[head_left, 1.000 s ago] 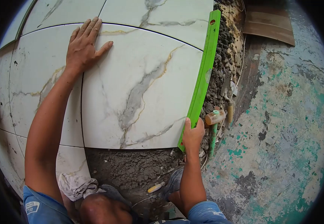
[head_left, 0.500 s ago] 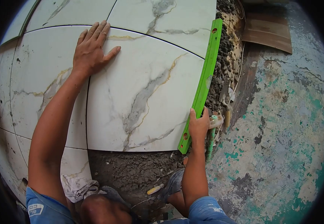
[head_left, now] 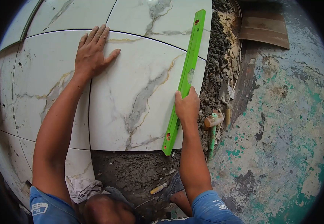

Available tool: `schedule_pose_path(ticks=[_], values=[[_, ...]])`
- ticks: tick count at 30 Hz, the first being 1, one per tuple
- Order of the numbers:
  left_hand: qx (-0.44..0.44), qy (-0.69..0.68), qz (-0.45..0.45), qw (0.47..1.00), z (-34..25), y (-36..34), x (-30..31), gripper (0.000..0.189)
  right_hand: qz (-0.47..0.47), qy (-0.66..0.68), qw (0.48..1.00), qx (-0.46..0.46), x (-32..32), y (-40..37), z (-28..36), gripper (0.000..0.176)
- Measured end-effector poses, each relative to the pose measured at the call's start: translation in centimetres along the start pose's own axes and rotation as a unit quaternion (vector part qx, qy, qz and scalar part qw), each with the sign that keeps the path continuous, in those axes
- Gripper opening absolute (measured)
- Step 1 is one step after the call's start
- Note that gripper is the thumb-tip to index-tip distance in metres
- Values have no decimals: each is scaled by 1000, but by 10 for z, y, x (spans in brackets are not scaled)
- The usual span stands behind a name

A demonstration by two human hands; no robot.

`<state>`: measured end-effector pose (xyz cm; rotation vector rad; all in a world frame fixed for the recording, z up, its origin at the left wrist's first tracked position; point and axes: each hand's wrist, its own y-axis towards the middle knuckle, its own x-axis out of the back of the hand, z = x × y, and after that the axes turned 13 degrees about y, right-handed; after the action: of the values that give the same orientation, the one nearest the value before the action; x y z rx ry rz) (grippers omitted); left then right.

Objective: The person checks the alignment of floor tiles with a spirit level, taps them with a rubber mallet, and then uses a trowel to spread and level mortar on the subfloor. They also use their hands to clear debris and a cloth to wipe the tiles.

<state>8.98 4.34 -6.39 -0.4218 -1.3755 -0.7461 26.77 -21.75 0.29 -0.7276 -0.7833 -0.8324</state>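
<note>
My left hand [head_left: 92,52] lies flat with fingers spread across the joint between two tiles, near their top edge. Under its thumb side is a large white marble-patterned floor tile [head_left: 113,93] with grey and gold veins. My right hand [head_left: 187,106] is wrapped round a long green spirit level [head_left: 194,48]. The level lies lengthwise over the tile's right side, spanning onto the tile above, with its lower end sticking out past the tile's bottom edge. A mallet [head_left: 213,120] with a pale head and green handle lies just right of my right wrist.
Rough grey mortar [head_left: 128,166] borders the tile below and along its right edge. A yellow-handled tool [head_left: 158,189] lies in the mortar near my knee. A crumpled cloth [head_left: 83,187] is at lower left. A brown board [head_left: 265,30] rests on the paint-worn floor [head_left: 277,123].
My right hand has moved the green level leftward, from the tile's right edge onto its face. The mallet's head is now uncovered. My left hand stays on the tiles.
</note>
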Motion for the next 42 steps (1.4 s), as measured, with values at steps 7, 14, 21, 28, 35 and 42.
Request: schedule_pose_path(ticks=[7,14,21,28,35,42], values=[[1,-6,11,1000,0,0,1,78,40,-10,999,-6,-20,-33,19,33],[-2,1,-3,1000,0,1,-1,79,64,0,998,-28,-39,-50,47,41],[-12,-5,9,1000,0,1,1,78,56,15,998,-14,-18,-56,46,66],[-25,-2,-14,1000,1,3,-2,79,-126,105,986,18,53,1,-69,65],[-33,1,-2,999,0,4,1,77,-131,53,990,28,60,53,-113,58],[-37,3,-4,999,-1,5,0,77,-152,56,985,58,46,50,-95,52]])
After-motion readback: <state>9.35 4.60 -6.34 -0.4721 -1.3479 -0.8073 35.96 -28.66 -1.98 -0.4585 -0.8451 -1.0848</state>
